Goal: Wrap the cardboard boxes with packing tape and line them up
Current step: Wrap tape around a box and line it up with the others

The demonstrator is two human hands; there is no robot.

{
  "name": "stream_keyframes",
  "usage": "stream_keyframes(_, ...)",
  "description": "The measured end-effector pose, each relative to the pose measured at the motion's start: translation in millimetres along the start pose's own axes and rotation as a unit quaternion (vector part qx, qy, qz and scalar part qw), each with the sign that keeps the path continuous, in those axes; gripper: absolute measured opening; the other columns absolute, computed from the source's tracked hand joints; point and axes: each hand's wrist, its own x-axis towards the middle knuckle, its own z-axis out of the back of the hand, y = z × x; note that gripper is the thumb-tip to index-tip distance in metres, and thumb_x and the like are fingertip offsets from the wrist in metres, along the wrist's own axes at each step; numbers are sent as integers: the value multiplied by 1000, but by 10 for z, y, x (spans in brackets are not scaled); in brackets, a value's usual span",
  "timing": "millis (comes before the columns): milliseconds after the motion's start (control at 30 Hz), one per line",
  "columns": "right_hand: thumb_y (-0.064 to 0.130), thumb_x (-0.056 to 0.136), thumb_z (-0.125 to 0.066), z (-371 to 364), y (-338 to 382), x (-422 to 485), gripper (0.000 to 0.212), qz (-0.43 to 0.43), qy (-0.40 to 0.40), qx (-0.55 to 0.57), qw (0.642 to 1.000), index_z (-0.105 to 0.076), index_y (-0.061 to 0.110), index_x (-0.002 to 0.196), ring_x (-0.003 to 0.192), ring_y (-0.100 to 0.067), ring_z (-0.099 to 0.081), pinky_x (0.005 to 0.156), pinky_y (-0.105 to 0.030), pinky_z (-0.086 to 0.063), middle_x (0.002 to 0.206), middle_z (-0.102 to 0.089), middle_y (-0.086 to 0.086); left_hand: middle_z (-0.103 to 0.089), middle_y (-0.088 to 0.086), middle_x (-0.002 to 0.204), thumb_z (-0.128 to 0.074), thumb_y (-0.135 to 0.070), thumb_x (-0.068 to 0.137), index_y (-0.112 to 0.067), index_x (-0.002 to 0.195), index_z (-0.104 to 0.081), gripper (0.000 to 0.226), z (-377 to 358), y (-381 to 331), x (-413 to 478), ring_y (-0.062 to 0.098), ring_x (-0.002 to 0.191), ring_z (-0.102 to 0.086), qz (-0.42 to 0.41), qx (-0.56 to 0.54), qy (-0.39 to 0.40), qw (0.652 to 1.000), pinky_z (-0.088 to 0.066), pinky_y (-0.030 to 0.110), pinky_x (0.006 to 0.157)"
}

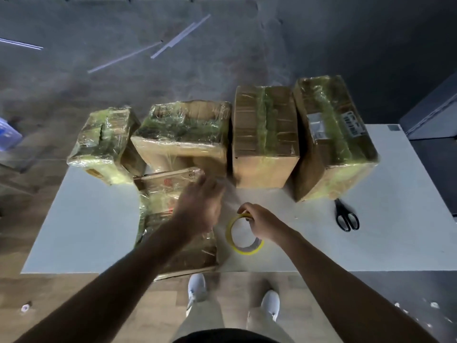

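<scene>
Covering the box (180, 256), left hand (200, 206) blurs; right hand (259, 224) grips tape (247, 252).

Both my bare forearms reach forward from the bottom of the view. My left hand (200, 204) is stretched further out, back of the hand up, wrist roughly straight. Its fingers are blurred, so I can't tell how they lie. My right hand (262, 224) sits nearer and just to the right, fingers and thumb curled over the top edge of the tape roll (247, 252), gripping it.
</scene>
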Motion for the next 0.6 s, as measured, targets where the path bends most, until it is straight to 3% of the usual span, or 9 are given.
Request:
stream_keyframes(67, -1, 94, -41, 5, 18, 1, 35, 1, -5, 3, 1000, -52, 18, 121, 102, -24, -54, 74, -24, -36, 120, -55, -10, -58, 12, 97, -60, -26, 84, -12, 97, -60, 20, -179, -491, -280, 33, 88, -59, -21, -54, 96, 994, -43, 34, 64)
stream_keyframes(133, -2, 92, -41, 27, 38, -10, 33, -4, -16, 8, 1000, -53, 17, 118, 100, -23, -54, 77, -26, -39, 117, -59, -10, -55, 11, 112, -49, -42, 92, -12, 113, -55, 37, -431, -767, -433, 32, 101, -56, 32, 0, 244, 969, -42, 35, 82)
stream_keyframes(167, -1, 92, -42, 41, 41, -19, 31, -7, -20, 12, 1000, -53, 17, 115, 98, -23, -54, 78, -28, -40, 115, -60, -10, -55, 11, 115, -49, -44, 93, -10, 116, -54, 42, -542, -823, -447, 32, 104, -56, 37, 41, 266, 962, -41, 38, 89)
stream_keyframes(233, 4, 93, -43, 68, 32, -41, 25, -10, -23, 18, 1000, -52, 17, 112, 96, -24, -54, 76, -31, -40, 110, -62, -10, -57, 10, 114, -51, -33, 94, -8, 116, -55, 33, -623, -898, -413, 32, 104, -59, 22, 78, 282, 956, -43, 40, 87)
stream_keyframes(300, 7, 94, -44, 89, 15, -54, 21, -8, -27, 22, 999, -52, 16, 111, 92, -24, -54, 73, -29, -37, 107, -62, -10, -58, 9, 112, -49, -13, 92, -7, 115, -56, 24, -686, -944, -378, 32, 100, -62, 0, 87, 290, 953, -42, 34, 71)
stream_keyframes(400, 9, 94, -44, 109, -12, -96, 24, -18, -37, 28, 999, -53, 16, 114, 95, -25, -56, 73, -29, -38, 107, -62, -10, -59, 8, 109, -46, -5, 89, -7, 114, -56, 27, -724, -952, -339, 32, 95, -65, -3, 85, 293, 952, -36, 31, 63)
stream_keyframes(600, 14, 96, -48, 225, -187, -285, 40, -37, -108, 33, 993, -48, 13, 136, 123, -26, -49, 100, -31, -37, 134, -53, -11, -62, 7, 106, -44, -5, 87, -9, 114, -55, 30, -761, -987, -211, 32, 91, -67, -18, 93, 260, 961, -34, 30, 63)
